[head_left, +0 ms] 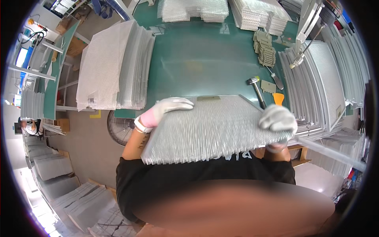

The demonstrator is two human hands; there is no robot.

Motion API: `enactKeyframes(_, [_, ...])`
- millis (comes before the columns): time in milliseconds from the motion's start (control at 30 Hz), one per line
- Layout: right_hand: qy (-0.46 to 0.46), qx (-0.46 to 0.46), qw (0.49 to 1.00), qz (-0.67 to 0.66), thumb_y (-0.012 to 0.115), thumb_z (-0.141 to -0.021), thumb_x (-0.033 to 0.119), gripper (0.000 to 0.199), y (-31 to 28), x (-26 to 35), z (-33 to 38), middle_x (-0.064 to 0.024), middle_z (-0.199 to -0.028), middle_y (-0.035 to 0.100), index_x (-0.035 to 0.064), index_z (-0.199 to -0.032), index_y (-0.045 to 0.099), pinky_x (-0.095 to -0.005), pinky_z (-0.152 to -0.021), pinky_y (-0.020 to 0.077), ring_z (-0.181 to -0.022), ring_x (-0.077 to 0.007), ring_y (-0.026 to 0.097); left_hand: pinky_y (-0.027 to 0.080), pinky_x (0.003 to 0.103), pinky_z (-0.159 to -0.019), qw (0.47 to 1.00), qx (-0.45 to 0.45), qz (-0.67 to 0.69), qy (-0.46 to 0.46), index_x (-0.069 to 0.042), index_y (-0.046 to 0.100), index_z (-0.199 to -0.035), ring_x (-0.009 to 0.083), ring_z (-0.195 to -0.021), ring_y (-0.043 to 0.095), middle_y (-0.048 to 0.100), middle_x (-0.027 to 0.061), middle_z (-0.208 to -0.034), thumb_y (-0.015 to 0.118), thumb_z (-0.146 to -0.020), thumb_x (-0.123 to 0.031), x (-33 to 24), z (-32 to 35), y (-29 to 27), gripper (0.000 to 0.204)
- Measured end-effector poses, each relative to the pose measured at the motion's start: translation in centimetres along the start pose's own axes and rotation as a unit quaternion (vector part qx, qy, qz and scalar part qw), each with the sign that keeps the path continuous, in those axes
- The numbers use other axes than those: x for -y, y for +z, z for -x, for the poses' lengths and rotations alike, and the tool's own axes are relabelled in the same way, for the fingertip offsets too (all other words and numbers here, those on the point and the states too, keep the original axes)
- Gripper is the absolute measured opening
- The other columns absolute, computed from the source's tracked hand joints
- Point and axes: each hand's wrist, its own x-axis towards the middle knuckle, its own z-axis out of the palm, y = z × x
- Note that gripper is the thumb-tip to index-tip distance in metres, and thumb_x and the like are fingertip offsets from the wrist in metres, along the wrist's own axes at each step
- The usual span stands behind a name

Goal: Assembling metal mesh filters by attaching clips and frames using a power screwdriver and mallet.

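Note:
A silvery pleated mesh filter panel (201,128) is tilted in front of my chest, with a small olive plate (208,98) at its far edge. My left hand (167,108), in a white and pink glove, grips its upper left corner, thumb side hidden. At the right edge my right hand (278,119), in a pale glove, is closed and slightly blurred, fingers curled over the panel. A long pale strip (331,152) runs from beside the right wrist toward the right; whether that hand also holds it cannot be made out.
On the green table (189,59) lie a mallet (257,91), an orange scraper (278,98), a grey-handled putty knife (277,80) and stacked olive plates (265,49). Mesh sheets (104,67) are piled at left, framed panels (316,79) at right. A floor fan (120,130) stands below the table edge.

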Motion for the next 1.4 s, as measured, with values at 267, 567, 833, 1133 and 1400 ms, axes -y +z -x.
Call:
enactKeyframes(267, [-0.014, 0.089, 0.994, 0.066, 0.063, -0.089, 0.021, 0.019, -0.3, 2.1, 1.8, -0.0103, -0.075, 0.068, 0.0087, -0.077, 0.056, -0.0326, -0.055, 0.0510, -0.064, -0.0232, 0.066, 0.046, 0.042, -0.090, 0.938, 0.084, -0.306, -0.138, -0.010, 0.066, -0.102, 0.0320, -0.102, 0.057, 0.063, 0.0111, -0.094, 0.060, -0.071, 0.004, 5.1, -0.1, 0.5, 0.034])
enactKeyframes(567, [0.031, -0.007, 0.996, 0.081, 0.062, -0.089, 0.041, 0.036, -0.2, 2.4, 2.5, -0.0102, -0.070, 0.066, 0.0089, -0.074, 0.053, -0.0337, -0.055, 0.0496, -0.060, -0.0228, 0.063, 0.036, 0.040, -0.110, 0.956, 0.242, -0.055, -0.158, -0.005, 0.057, -0.131, 0.0315, -0.125, 0.052, 0.059, 0.0170, -0.129, 0.054, -0.093, -0.025, 2.0, -6.4, -2.5, 0.043])
enactKeyframes(833, [0.019, -0.040, 0.997, 0.068, 0.056, -0.094, 0.037, 0.038, 0.5, 1.7, 2.1, -0.0115, -0.067, 0.066, 0.0074, -0.070, 0.054, -0.0350, -0.053, 0.0487, -0.055, -0.0238, 0.060, 0.016, 0.039, -0.121, 0.927, 0.357, 0.046, -0.102, -0.010, 0.029, -0.151, 0.0312, -0.147, 0.020, 0.023, 0.0142, -0.159, 0.034, -0.103, -0.050, 6.5, -13.2, 5.5, 0.063])
enactKeyframes(1133, [0.044, -0.063, 0.996, 0.050, 0.063, -0.094, 0.031, 0.029, -0.8, -1.1, -1.6, -0.0106, -0.075, 0.065, 0.0045, -0.083, 0.059, -0.0336, -0.062, 0.0497, -0.069, -0.0207, 0.063, 0.048, 0.054, -0.094, 0.829, 0.104, 0.423, 0.351, 0.010, 0.054, -0.128, 0.0463, -0.114, 0.058, 0.058, 0.0328, -0.123, 0.060, -0.090, -0.056, -2.1, -6.8, -5.0, 0.076])
enactKeyframes(1400, [0.140, -0.084, 0.982, 0.090, 0.056, -0.095, 0.009, 0.012, -0.6, -3.4, -6.0, -0.0160, -0.097, 0.065, -0.0018, -0.101, 0.060, -0.0343, -0.084, 0.0493, -0.092, -0.0216, 0.061, 0.050, 0.042, -0.075, 0.867, -0.461, 0.009, 0.189, 0.000, 0.058, -0.100, 0.0249, -0.077, 0.059, 0.062, 0.0130, -0.084, 0.063, -0.087, -0.004, -6.1, -4.1, -3.1, 0.014])
